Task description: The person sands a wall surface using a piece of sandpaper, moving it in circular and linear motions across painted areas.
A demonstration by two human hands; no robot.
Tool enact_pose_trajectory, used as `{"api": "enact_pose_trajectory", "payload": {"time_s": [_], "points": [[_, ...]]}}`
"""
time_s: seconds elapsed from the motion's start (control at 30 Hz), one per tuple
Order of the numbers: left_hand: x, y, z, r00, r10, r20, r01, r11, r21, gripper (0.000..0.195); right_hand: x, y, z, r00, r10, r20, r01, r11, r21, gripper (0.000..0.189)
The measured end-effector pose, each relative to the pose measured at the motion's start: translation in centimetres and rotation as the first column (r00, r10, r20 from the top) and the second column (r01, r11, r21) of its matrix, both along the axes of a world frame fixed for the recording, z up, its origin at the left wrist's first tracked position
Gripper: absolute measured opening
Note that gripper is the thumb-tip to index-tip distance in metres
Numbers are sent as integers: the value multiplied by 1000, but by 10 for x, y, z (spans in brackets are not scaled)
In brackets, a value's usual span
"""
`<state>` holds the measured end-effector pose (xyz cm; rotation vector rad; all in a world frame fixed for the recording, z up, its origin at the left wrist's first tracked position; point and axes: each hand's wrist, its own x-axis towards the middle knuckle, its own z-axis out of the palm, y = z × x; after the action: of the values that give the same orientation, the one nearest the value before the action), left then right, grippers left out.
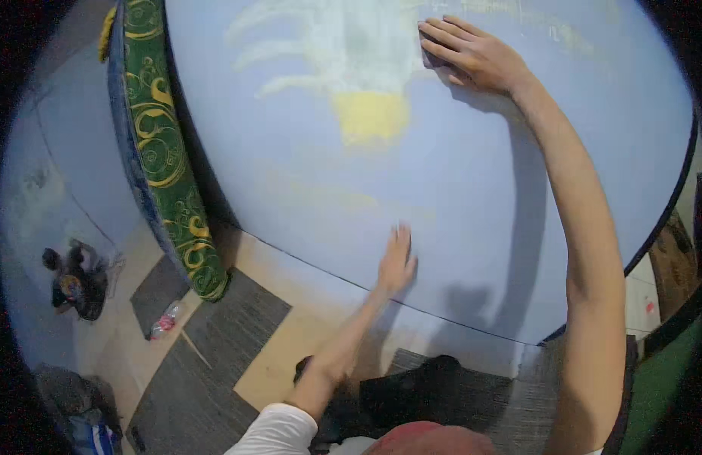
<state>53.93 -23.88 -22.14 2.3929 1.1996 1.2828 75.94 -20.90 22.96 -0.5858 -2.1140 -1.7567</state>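
Note:
A pale blue wall fills the middle, with a whitish patch and a yellow patch on it. High on this wall, just right of the whitish patch, my right hand presses a dark flat piece to the surface. Most of that piece hides under the fingers, so its kind is unclear. Lower down, my left hand is near the wall's bottom edge, fingers stretched upward and slightly blurred. It holds nothing that I can see; whether the palm touches the wall cannot be told.
A green mattress with yellow swirls leans upright at left. Dark grey mats lie on the tan floor, beside a clear plastic bottle with a red label. Dark items stand farther left. A reddish rounded thing shows at the bottom.

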Motion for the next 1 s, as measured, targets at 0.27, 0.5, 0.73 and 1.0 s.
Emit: {"api": "enact_pose_trajectory", "payload": {"time_s": [0.27,0.5,0.73,1.0], "points": [[-125,-225,-362,561,238,793,540,620,-569,59,-13,-22,15,996,79,-49,-81,996,-28,61],[-86,-213,-311,363,286,887,708,535,-462,64,2,-13,5,998,-5,-65,1,998,-61,74],[-82,-239,-384,170,449,877,700,571,-429,53,1,0,7,999,-30,-36,30,999,-22,84],[-95,-252,-390,532,523,666,524,414,-744,50,-11,-5,8,998,8,-69,-15,995,-103,87]]}}
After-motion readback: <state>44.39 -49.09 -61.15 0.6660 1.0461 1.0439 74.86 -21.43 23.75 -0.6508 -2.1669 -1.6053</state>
